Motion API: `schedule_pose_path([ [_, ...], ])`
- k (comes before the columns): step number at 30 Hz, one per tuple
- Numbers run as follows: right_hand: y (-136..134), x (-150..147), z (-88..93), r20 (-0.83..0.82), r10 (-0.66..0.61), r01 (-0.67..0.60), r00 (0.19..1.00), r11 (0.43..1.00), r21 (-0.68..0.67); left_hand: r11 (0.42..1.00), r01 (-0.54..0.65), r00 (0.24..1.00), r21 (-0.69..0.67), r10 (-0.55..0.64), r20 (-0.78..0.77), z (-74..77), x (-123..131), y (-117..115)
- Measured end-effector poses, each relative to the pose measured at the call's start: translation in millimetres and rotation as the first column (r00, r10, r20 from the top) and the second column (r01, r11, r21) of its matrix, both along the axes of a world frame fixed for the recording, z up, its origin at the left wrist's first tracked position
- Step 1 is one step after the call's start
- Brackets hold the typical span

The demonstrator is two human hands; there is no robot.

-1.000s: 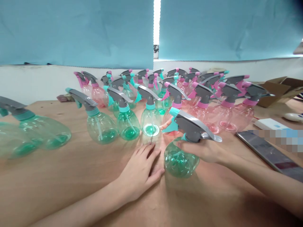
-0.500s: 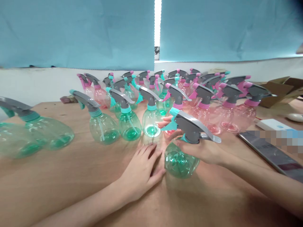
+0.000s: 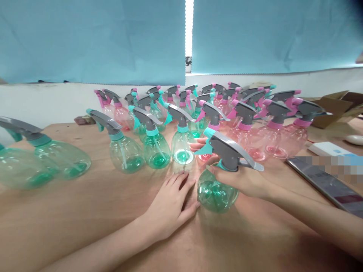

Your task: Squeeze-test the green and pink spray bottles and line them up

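My right hand (image 3: 241, 179) is wrapped round the neck of a green spray bottle (image 3: 217, 192), just under its grey and turquoise trigger head. The bottle tilts a little, its nozzle pointing left and away from me. Some fingers of that hand show behind the trigger. Palm down on the wooden table (image 3: 119, 226), my left hand (image 3: 172, 200) lies with its fingers stretched out and holds nothing. Its thumb tip is close to the held bottle's side; whether they touch I cannot tell. Beyond my left fingertips stands another green spray bottle (image 3: 181, 145).
Several green spray bottles (image 3: 126, 153) stand to the left. Pink spray bottles (image 3: 273, 138) fill the right of the group, with mixed colours behind. At the right lie a phone (image 3: 320, 183), a white box (image 3: 326, 149) and a white mouse (image 3: 356, 140); a cardboard box (image 3: 331, 109) stands behind.
Both hands and the held spray bottle stay nearly as they were. The standing bottles on the left appear shifted slightly right, as the view has turned a little.
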State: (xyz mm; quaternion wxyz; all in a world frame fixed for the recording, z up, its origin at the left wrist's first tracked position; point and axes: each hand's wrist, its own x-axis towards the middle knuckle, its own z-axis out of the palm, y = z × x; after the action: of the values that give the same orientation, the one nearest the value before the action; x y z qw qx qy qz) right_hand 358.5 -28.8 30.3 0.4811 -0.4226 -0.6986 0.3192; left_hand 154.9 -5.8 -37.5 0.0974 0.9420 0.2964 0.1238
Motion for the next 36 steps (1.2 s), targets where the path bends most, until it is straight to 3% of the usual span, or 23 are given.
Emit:
schedule_pose_path([
  [6, 0.1, 0.0, -1.0, 0.071, -0.009, 0.007, 0.997, 1.0, 0.028, 1.0, -0.003, 1.0, 0.01, 0.003, -0.006, -0.8, -0.6, -0.4],
  [15, -4.9, 1.4, -3.6, 0.131, -0.181, 0.186, 0.975, 0.982, -0.026, 1.0, -0.004, 1.0, 0.005, 0.005, -0.01, -1.1, 0.2, -0.6],
  [21, -2.5, -0.8, -0.3, 0.081, -0.064, 0.065, 0.995, 0.998, -0.01, 1.0, -0.007, 1.0, 0.005, 0.007, -0.018, -0.2, 0.0, -1.0],
  [28, -0.9, -2.2, -0.5, 0.069, -0.02, 0.019, 0.997, 1.0, 0.02, 1.0, -0.003, 1.0, 0.004, 0.003, 0.002, -1.6, -0.7, -0.7],
  [36, -2.3, -0.8, 0.4, 0.129, -0.143, 0.143, 0.981, 0.99, 0.008, 1.0, -0.004, 1.0, 0.001, 0.004, -0.008, -0.7, -1.0, -0.1],
])
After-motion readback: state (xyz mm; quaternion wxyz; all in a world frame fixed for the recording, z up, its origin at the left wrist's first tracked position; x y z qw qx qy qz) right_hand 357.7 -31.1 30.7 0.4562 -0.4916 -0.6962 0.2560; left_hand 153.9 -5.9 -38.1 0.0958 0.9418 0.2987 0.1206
